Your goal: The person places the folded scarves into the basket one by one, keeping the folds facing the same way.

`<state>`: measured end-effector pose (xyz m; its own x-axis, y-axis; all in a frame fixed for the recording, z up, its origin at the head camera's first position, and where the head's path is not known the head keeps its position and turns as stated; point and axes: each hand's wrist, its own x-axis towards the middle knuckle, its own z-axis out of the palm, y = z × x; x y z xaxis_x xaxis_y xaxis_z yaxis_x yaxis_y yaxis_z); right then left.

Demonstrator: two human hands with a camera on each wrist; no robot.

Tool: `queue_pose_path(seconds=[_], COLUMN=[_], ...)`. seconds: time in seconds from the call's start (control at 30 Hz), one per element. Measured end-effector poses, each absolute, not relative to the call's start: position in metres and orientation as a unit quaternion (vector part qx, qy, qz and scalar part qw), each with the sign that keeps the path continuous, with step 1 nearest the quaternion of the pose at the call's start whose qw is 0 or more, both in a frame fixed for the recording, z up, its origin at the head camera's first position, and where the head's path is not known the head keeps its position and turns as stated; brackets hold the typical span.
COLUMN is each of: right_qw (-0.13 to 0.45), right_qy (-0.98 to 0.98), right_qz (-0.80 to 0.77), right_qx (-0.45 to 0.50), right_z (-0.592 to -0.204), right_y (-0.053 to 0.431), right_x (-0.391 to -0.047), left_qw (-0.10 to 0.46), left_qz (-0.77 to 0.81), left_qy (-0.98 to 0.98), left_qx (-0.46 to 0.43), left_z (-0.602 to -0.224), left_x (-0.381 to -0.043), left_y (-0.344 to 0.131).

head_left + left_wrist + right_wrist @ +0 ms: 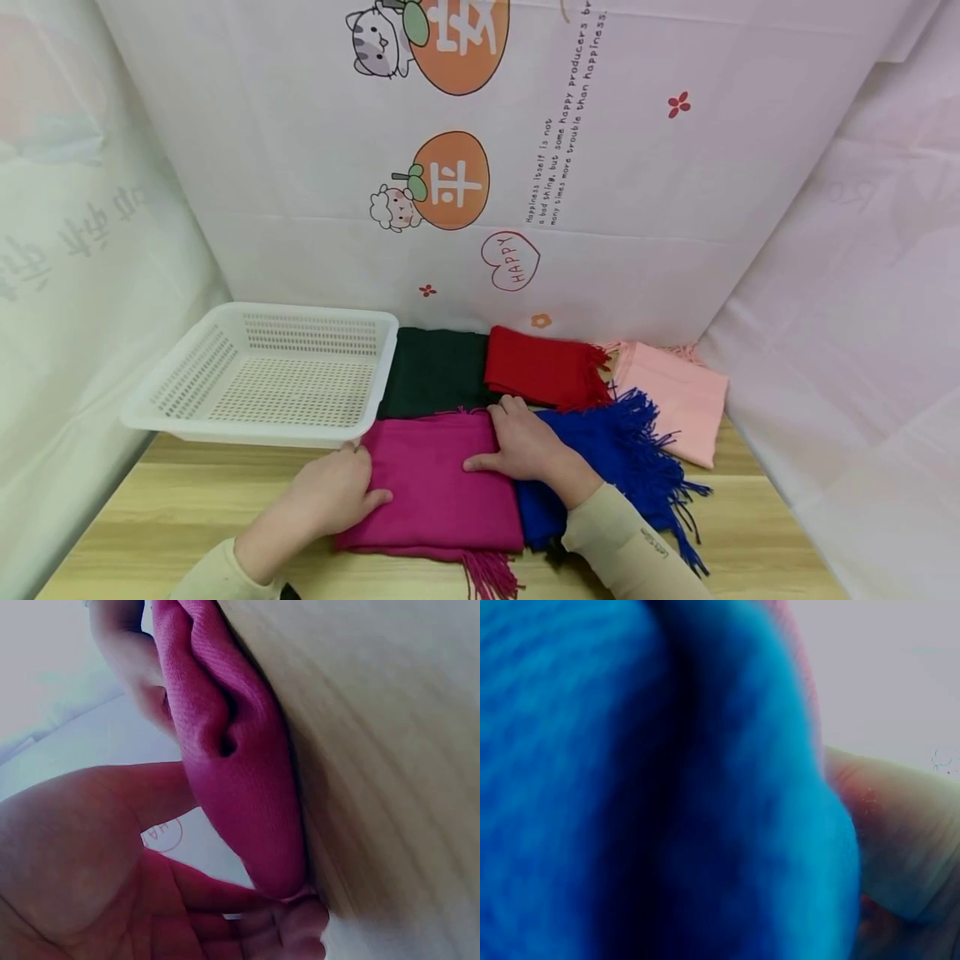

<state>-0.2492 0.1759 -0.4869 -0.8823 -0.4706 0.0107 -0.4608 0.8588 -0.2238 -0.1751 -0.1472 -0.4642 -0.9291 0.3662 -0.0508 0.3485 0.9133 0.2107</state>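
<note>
Since the head view shows the most, we'll go there first: the folded magenta scarf (442, 483) is lying flat on the wooden table (187, 492), by the near right corner of the white basket (315, 311), with the blue scarf (603, 437) right up against its other side. Looks light, soft and floppy to us, nothing fragile and probably not slippery, so we'd take both side edges, thumbs on top and fingers underneath, to keep the layers together. The left hand (330, 492) is at the left edge, fingers bent, thumb laid on top. The right hand (528, 446) rests on the far right corner, fingers fairly straight, thumb spread away from them. Over in the left wrist view, we get the layered edge, thumb against the upper face and fingertips down by the tabletop; whether they're actually pinching, we can't tell. Right wrist view's mostly blurry blue cloth, so no telling how firmly that hand presses.
</note>
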Motion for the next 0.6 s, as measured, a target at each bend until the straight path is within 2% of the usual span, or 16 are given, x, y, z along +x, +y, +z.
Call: queue_pose_path(seconds=[0.6], right_qw=[0.014], right_qy=[0.964], right_qz=[-0.095], right_qx=[-0.246], right_z=[-0.4912], right_y=[0.1769], right_x=[-0.2514], left_qw=[0.066], left_qz=[0.111], left_qy=[0.981], left_qx=[0.142], left_z=[-0.4663], left_x=[-0.176], left_y=[-0.1461])
